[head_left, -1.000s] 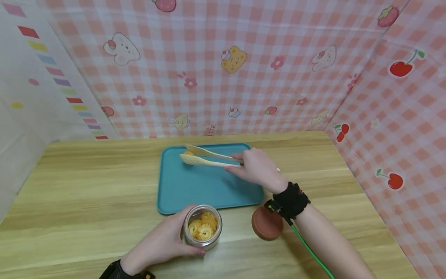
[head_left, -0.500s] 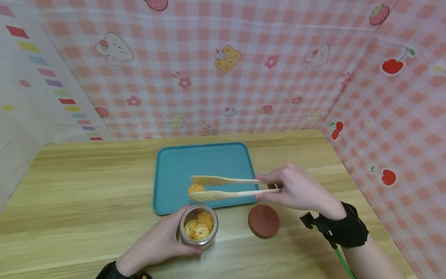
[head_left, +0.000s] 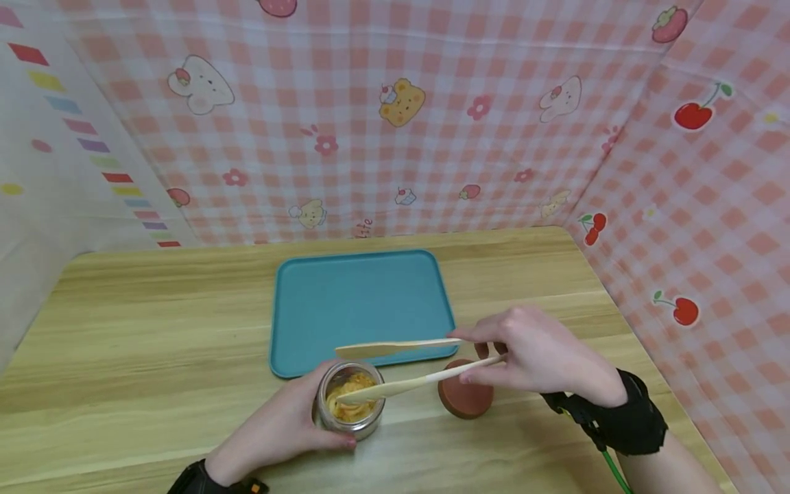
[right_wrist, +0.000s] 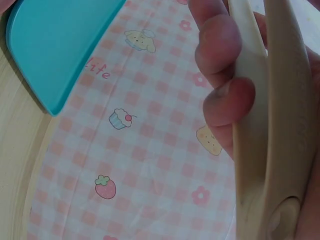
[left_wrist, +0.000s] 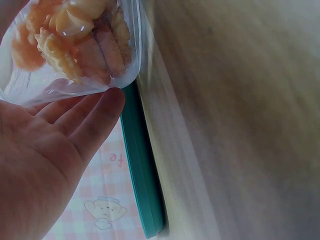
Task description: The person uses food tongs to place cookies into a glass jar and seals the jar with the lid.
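In the head view my left hand (head_left: 286, 425) grips a clear jar (head_left: 361, 433) from its left side, thumb in front. Cookies (head_left: 348, 410) fill much of it; the left wrist view shows ridged golden cookies (left_wrist: 57, 52) through the wall. My right hand (head_left: 531, 350) holds cream-coloured tongs (head_left: 401, 387), their arms spread apart. One tip lies over the jar's mouth, while the other is above the near edge of the blue tray (head_left: 364, 295). Nothing sits between the tips. Close up in the right wrist view, fingers curl around the tongs (right_wrist: 285, 115) near their pivot.
Partly under the tongs, a round reddish-brown lid (head_left: 467, 398) lies on the wooden table (head_left: 160, 350), right of the jar. Pink checked cloth (head_left: 345, 116) rises behind the table and along its right side. A green cable (head_left: 614, 470) trails from my right wrist.
The right hand has brought the tongs from the tray's far left part toward the jar, carrying a cookie. Their arms have spread and the cookie is out of them. My left hand keeps holding the jar.
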Tool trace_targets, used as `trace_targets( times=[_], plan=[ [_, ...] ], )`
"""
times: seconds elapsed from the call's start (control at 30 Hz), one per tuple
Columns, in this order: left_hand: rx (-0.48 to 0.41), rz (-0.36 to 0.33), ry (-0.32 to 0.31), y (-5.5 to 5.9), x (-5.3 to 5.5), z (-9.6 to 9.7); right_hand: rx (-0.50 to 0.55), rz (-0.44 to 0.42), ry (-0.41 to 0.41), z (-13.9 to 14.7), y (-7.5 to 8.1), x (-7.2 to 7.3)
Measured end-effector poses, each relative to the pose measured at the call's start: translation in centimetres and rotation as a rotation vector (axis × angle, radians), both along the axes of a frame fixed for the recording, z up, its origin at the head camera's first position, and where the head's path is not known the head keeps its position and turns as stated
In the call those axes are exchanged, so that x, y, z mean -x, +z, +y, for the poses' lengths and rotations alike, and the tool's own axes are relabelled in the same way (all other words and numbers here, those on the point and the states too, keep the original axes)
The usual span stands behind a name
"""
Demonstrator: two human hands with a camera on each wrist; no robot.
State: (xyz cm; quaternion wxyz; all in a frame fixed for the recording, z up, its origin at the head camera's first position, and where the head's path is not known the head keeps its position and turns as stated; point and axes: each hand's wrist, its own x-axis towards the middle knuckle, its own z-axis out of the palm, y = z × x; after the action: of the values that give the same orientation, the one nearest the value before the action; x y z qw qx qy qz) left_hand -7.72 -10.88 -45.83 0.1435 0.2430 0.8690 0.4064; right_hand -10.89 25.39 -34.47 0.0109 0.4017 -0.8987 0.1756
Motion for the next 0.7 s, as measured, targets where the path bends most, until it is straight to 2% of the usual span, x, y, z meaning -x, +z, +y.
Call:
trace_targets(
  times=[0.23, 0.4, 0.63, 0.7],
  plan=[
    [0.01, -0.015, 0.015, 0.0, -0.1, 0.0, 0.039, -0.045, -0.118, 0.2, -0.1, 0.1],
    [0.003, -0.013, 0.017, 0.0, 0.0, 0.0, 0.066, -0.05, -0.219, 0.3, -1.0, 0.2],
    [0.001, -0.008, 0.019, -0.2, 0.0, 0.0, 0.136, -0.115, -0.547, 1.2, -3.6, 1.3],
    [0.001, -0.009, 0.02, -0.2, 0.0, 0.0, 0.151, -0.111, -0.619, 1.7, -4.6, 1.8]
  ],
)
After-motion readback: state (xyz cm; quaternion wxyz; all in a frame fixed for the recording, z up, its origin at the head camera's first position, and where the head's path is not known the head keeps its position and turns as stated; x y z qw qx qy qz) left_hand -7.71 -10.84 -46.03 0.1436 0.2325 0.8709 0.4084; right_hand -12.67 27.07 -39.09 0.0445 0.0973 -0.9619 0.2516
